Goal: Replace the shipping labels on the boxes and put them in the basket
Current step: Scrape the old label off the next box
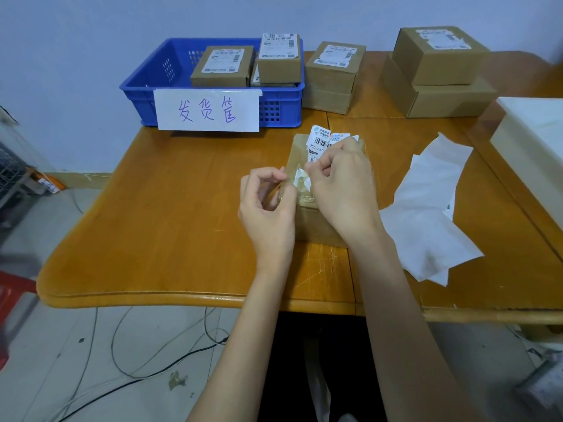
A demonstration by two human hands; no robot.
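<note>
My right hand [341, 190] pinches the torn shipping label [320, 141], which stands curled up off the top of the cardboard box [316, 223] right under my fingers. My left hand [268, 202] sits just beside it, thumb and forefinger curled together at the box's near left corner, on what looks like a strip of clear tape, though I cannot tell for sure. A scrap of white paper still clings to the box top between my two hands. Off to the right of my grip lie white backing sheets [432, 208] on the wooden table [170, 214]. Beyond my hands, up and to the left, stands the blue basket [146, 83] with labelled boxes inside it; past my right hand, two stacks of boxes [332, 77] wait on the table's far side
</note>
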